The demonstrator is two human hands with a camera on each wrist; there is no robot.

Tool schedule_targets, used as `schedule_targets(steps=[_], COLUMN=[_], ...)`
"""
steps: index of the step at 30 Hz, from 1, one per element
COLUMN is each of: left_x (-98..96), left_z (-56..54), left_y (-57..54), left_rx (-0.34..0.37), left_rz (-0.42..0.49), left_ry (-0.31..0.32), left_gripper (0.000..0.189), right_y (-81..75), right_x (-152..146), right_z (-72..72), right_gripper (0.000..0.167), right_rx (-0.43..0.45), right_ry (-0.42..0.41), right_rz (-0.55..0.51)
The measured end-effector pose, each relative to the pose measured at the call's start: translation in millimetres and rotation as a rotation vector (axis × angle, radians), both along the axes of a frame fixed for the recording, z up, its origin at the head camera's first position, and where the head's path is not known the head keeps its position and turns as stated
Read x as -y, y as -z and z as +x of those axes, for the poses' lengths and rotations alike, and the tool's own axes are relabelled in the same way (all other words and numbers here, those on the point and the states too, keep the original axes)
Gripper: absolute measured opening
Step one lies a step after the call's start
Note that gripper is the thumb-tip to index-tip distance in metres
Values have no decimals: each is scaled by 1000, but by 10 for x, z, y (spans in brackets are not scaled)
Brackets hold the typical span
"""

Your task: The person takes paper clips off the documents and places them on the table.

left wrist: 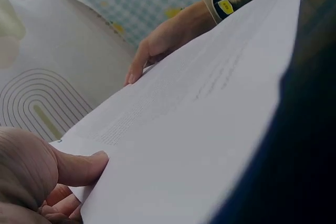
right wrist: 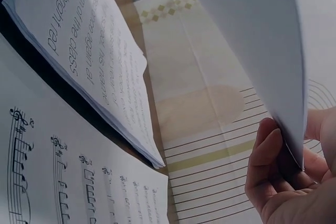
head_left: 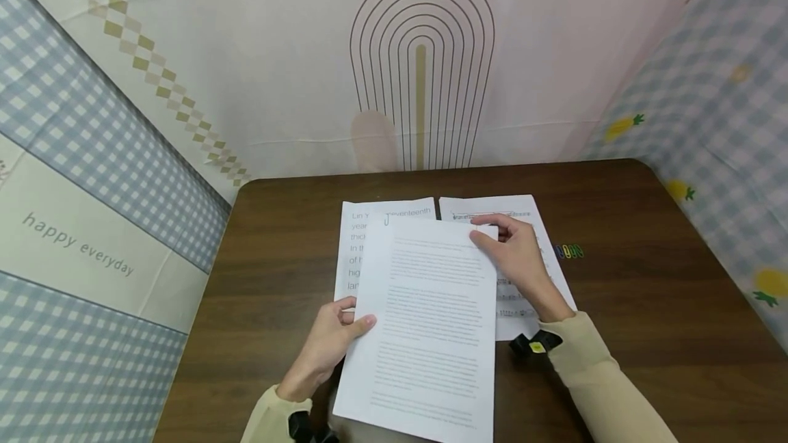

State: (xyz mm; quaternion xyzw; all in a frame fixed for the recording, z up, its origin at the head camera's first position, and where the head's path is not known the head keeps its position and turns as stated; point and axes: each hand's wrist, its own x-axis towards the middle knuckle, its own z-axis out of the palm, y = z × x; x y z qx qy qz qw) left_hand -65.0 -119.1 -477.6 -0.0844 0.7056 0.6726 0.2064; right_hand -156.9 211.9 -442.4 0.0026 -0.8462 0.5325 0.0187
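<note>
Both hands hold a printed sheet of paper, perhaps several layers, raised over the table and covered in lines of small text. My left hand pinches its left edge, thumb on the printed face, as the left wrist view also shows. At the upper right corner, my right hand pinches the paper between thumb and fingers. A thin hook shape like a paper clip shows at the top left corner. Partly hidden underneath lie a stack of large-print pages and some sheet music.
Several coloured paper clips lie in a row right of the sheet music. The brown table meets a patterned cloth wall at its far edge. Checked cloth hangs on both sides.
</note>
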Motion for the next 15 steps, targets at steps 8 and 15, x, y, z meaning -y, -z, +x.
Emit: schedule_targets(steps=[8,15], left_x=[-9,-35], left_z=[-13,-11], left_y=[15,18], left_rx=[-10,-19], left_rz=[0,-1], left_ry=[16,22], left_gripper=[33,30], right_y=[54,98], right_x=[-31,-36], right_z=[-2,-17], right_gripper=[27,27], right_rx=[31,54], right_ry=[-2,19], right_rz=[-71,-110])
